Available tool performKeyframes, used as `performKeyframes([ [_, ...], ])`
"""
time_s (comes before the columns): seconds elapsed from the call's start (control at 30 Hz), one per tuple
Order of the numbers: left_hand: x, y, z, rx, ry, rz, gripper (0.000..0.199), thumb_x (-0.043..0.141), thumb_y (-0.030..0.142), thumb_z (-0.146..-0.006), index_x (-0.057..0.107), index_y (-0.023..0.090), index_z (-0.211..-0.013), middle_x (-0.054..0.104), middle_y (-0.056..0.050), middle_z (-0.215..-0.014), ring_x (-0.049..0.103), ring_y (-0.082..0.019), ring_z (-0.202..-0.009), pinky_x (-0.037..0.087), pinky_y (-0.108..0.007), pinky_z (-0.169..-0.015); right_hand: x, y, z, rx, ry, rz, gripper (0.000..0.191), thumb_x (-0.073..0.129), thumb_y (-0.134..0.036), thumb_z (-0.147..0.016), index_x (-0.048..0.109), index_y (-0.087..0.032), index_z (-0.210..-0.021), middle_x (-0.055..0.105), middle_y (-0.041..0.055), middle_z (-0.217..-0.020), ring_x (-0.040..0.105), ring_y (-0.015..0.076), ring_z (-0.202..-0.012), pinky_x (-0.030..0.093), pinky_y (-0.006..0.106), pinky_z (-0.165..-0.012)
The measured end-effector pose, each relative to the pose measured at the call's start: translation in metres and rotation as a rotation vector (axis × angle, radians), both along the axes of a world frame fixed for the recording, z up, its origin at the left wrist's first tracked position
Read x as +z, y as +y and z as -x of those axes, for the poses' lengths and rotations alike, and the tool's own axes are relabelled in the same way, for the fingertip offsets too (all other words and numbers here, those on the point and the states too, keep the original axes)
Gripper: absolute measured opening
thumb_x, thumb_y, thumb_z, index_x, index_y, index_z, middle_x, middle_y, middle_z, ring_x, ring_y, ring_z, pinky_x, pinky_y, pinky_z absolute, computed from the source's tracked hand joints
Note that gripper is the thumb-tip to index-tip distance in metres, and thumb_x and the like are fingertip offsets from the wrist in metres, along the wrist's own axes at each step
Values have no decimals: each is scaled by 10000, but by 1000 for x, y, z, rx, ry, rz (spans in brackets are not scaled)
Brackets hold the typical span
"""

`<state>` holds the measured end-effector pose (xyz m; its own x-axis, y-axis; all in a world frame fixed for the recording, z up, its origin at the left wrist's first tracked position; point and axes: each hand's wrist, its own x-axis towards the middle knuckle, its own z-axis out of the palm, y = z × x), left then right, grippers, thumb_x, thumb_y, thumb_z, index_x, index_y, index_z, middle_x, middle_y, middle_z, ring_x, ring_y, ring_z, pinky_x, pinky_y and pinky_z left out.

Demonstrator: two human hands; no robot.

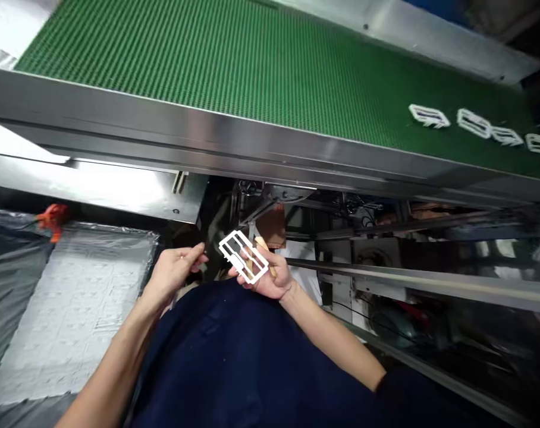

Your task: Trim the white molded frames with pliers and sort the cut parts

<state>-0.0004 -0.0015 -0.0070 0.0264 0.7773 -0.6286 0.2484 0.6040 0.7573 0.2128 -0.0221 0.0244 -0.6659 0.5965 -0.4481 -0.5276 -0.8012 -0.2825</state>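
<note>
A white plastic frame (237, 261) with long slots and crossbars is held tilted in front of my body. My right hand (276, 282) grips it by its right side, fingers behind it and tan coverings on some fingertips. To the left, apart from the frame, is my left hand (176, 270). Its thumb and fingers are pressed together, and whatever may lie between them is hidden. Several similar white frames, one of them here (429, 116), lie on the right part of the green conveyor belt (234, 59).
The conveyor's metal side rail (261, 134) runs across in front of me. At left are a metal ledge (118, 184), a plastic-covered stack of white pieces (69, 303) and an orange-red object (51, 220). Machine bars (413, 276) and cables fill the lower right.
</note>
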Motion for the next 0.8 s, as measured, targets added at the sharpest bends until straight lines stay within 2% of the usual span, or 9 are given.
performKeyframes([
  [0.07, -11, -2, 0, 1, -22, -20, 530, 657, 229, -616, 579, 149, -1134, 622, -3, -657, 544, -150, -556, 419, -230, -509, 3, 0, 0, -12, -49, 26, 388, 150, -360, -933, 474, -148, -910, 658, 136, -848, 643, 177, -705, 452, 235, -567],
  [0.13, -16, -2, -1, 37, -85, -1, 671, 647, 167, -593, 483, 160, -1244, 630, -5, -733, 544, -130, -545, 422, -217, -499, 6, 0, 0, -20, -100, 49, 373, 165, -370, -930, 468, -153, -912, 654, 126, -841, 634, 173, -689, 449, 244, -567],
  [0.27, -6, 2, -9, 135, -266, 87, 400, 652, 311, -688, 608, 145, -1049, 648, -68, -896, 555, -98, -571, 424, -177, -479, 7, 0, -1, -33, -142, 51, 346, 188, -376, -923, 457, -158, -922, 647, 117, -826, 623, 170, -676, 442, 252, -571],
  [0.4, 13, 8, -18, 210, -451, 106, 367, 631, 403, -744, 632, 118, -974, 653, -92, -887, 580, -111, -598, 467, -178, -500, 3, -2, -1, -42, -110, -19, 331, 229, -409, -907, 454, -166, -893, 640, 88, -768, 627, 165, -680, 438, 244, -575],
  [0.57, 34, 11, -26, 278, -593, 134, 361, 571, 421, -795, 651, 94, -925, 655, -92, -812, 597, -126, -592, 487, -189, -494, 5, -4, 1, -25, -190, -110, 359, 432, -528, -815, 464, -179, -897, 652, 81, -834, 614, 154, -679, 434, 248, -581],
  [0.67, 41, 13, -34, 341, -607, 139, 390, 576, 463, -784, 651, 105, -918, 650, -71, -761, 589, -124, -557, 491, -204, -492, 11, -3, 12, -44, -462, -297, 395, 527, -554, -763, 481, -183, -892, 640, 58, -824, 604, 161, -677, 449, 274, -603],
  [0.8, 44, 9, -50, 410, -651, 97, 385, 643, 471, -731, 646, 137, -921, 658, -46, -778, 607, -138, -619, 515, -222, -556, 24, -11, 40, -52, -1194, -632, 374, 618, -516, -705, 508, -196, -866, 591, 3, -748, 564, 141, -656, 440, 253, -602],
])
